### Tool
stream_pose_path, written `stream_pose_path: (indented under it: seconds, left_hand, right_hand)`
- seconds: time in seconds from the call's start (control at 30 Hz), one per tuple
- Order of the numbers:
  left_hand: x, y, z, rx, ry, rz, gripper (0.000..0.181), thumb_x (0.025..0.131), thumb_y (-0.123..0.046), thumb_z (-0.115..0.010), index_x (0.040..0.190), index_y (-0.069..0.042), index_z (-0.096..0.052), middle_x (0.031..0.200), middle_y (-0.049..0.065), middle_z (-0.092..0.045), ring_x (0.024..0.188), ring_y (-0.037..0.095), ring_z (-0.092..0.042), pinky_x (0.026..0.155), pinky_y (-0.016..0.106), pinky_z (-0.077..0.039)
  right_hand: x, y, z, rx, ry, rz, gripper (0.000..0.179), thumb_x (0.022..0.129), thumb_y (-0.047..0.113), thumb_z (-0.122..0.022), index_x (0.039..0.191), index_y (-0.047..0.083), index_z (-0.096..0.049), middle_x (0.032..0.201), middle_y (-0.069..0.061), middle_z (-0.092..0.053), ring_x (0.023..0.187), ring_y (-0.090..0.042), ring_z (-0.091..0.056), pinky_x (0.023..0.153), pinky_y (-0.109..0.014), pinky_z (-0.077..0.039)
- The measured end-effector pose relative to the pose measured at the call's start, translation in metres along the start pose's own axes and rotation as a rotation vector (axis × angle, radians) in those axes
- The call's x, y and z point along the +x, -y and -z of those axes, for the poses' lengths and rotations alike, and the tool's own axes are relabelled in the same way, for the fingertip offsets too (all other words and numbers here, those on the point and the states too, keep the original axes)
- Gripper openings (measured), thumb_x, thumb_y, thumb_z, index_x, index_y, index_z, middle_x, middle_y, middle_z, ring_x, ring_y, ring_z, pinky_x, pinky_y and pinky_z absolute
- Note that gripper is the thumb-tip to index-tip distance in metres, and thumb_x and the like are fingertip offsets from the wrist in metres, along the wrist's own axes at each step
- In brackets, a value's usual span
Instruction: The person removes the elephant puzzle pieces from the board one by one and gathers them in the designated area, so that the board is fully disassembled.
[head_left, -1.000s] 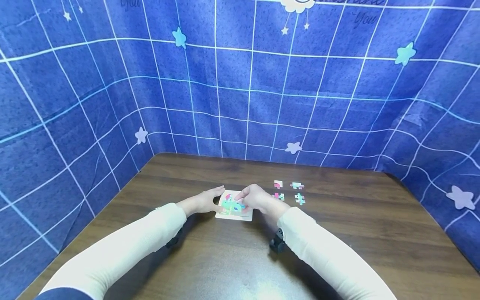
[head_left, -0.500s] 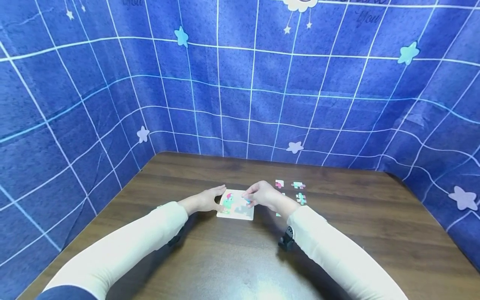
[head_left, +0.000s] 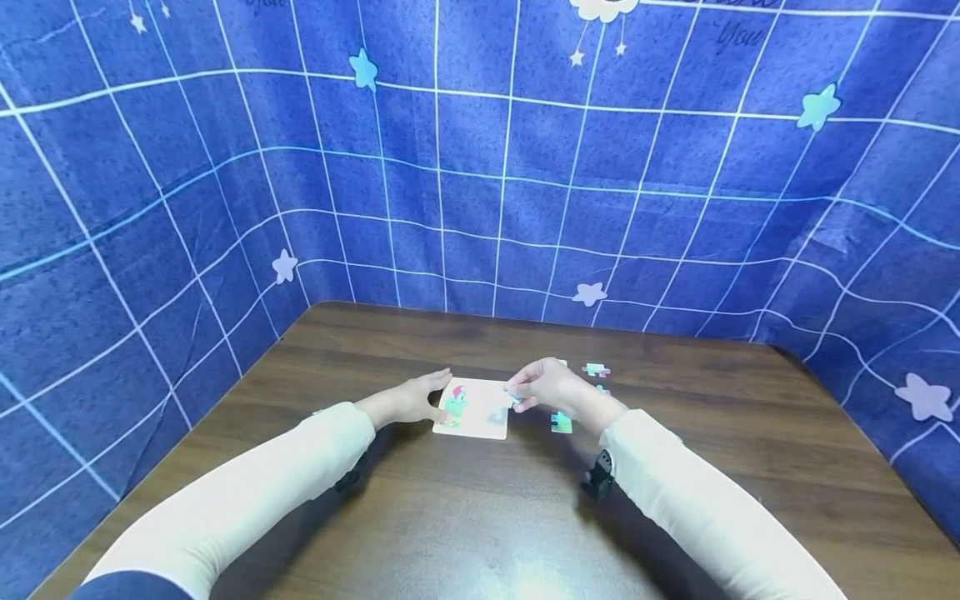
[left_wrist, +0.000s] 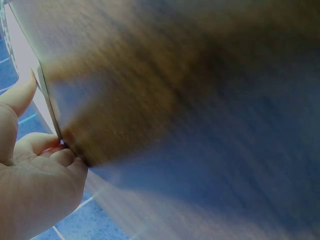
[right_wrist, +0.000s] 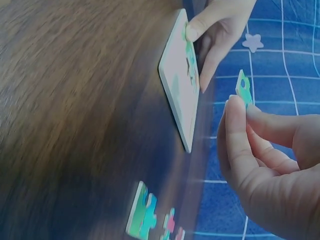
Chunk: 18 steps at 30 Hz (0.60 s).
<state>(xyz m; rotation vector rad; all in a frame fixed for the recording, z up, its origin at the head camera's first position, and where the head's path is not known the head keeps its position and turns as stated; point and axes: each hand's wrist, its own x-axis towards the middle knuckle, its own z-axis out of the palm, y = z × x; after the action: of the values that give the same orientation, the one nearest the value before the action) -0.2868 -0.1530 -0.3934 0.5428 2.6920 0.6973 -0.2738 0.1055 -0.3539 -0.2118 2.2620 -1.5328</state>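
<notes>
My left hand grips the left edge of a flat puzzle board, its thumb on the top face. Coloured pieces with a red-topped green figure fill the board's left part, while a pale bare base shows on the right. My right hand is raised just off the board's right edge. Between its thumb and fingers it pinches a green puzzle piece, seen best in the right wrist view. In the left wrist view the left thumb and fingers meet the board's rim.
Loose puzzle pieces lie right of the board, among them a green-and-blue one and a pale one; the right hand partly covers others. Behind the brown wooden table hangs a blue gridded cloth with stars.
My right hand has lifted a piece from the board and moved right with it, baring more of the base. The green-and-blue loose piece has come into sight. The left hand stays put.
</notes>
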Motion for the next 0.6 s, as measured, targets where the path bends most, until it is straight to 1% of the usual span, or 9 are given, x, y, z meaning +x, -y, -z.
stream_pose_path:
  seconds: [0.07,0.13,0.17,0.2,0.3,0.4,0.43,0.6]
  left_hand:
    - [0.0,0.0,0.0,0.009,0.0,-0.004,0.082,0.088,-0.026,-0.071,0.151,0.001,-0.025,0.162,0.014,-0.018,0.148,0.036,-0.016,0.12,0.051,-0.016]
    - [0.001,0.0,0.0,0.021,-0.001,-0.01,0.082,0.089,-0.026,-0.07,0.151,0.001,-0.025,0.162,0.015,-0.018,0.148,0.036,-0.017,0.12,0.051,-0.017]
    - [0.001,0.0,0.0,0.023,0.0,-0.009,0.082,0.089,-0.026,-0.07,0.151,0.001,-0.025,0.162,0.014,-0.018,0.148,0.036,-0.017,0.12,0.051,-0.017]
    - [0.001,0.0,0.0,0.024,0.001,-0.007,0.082,0.089,-0.027,-0.07,0.151,0.001,-0.025,0.162,0.014,-0.018,0.148,0.036,-0.016,0.121,0.051,-0.017]
    - [0.0,-0.001,0.001,0.02,0.01,-0.003,0.082,0.089,-0.027,-0.07,0.152,0.001,-0.025,0.162,0.014,-0.017,0.148,0.036,-0.016,0.12,0.052,-0.017]
    - [0.0,-0.002,0.001,0.016,0.016,-0.002,0.082,0.089,-0.028,-0.07,0.152,0.0,-0.024,0.162,0.014,-0.016,0.148,0.036,-0.015,0.12,0.052,-0.016]
    - [0.0,-0.002,0.001,0.014,0.018,-0.002,0.082,0.09,-0.028,-0.069,0.152,0.0,-0.024,0.162,0.014,-0.016,0.148,0.036,-0.015,0.12,0.052,-0.016]
    - [0.001,0.001,0.0,0.024,0.016,-0.018,0.082,0.09,-0.028,-0.069,0.152,0.001,-0.023,0.162,0.014,-0.016,0.148,0.036,-0.015,0.12,0.052,-0.016]
  right_hand:
    - [-0.002,-0.001,0.003,0.024,0.0,0.0,0.021,0.092,0.0,-0.061,0.109,-0.012,-0.063,0.115,-0.028,-0.065,0.069,-0.014,-0.068,0.082,-0.032,-0.059]
    - [-0.003,-0.003,0.006,0.058,0.0,-0.004,0.022,0.093,-0.001,-0.06,0.111,-0.013,-0.062,0.106,-0.025,-0.067,0.068,-0.014,-0.068,0.079,-0.031,-0.059]
    - [-0.004,-0.003,0.008,0.074,-0.002,-0.011,0.023,0.093,0.0,-0.059,0.112,-0.013,-0.061,0.102,-0.023,-0.067,0.068,-0.015,-0.069,0.078,-0.031,-0.06]
    - [-0.005,-0.004,0.01,0.089,0.0,-0.011,0.023,0.094,-0.001,-0.058,0.113,-0.013,-0.06,0.102,-0.022,-0.067,0.07,-0.017,-0.07,0.077,-0.031,-0.06]
    - [-0.008,-0.006,0.015,0.133,0.006,-0.015,0.023,0.095,-0.003,-0.054,0.115,-0.015,-0.057,0.108,-0.023,-0.063,0.08,-0.025,-0.073,0.078,-0.033,-0.06]
    - [-0.011,-0.008,0.019,0.157,-0.001,-0.012,0.022,0.095,-0.006,-0.052,0.114,-0.015,-0.057,0.122,-0.029,-0.055,0.088,-0.03,-0.072,0.081,-0.036,-0.059]
    - [-0.011,-0.009,0.02,0.163,-0.004,-0.007,0.022,0.094,-0.008,-0.052,0.115,-0.016,-0.056,0.127,-0.03,-0.052,0.088,-0.03,-0.072,0.082,-0.037,-0.059]
    - [-0.013,-0.016,0.029,0.19,-0.013,0.012,0.028,0.09,-0.015,-0.051,0.118,-0.018,-0.055,0.138,-0.032,-0.044,0.088,-0.021,-0.069,0.086,-0.037,-0.058]
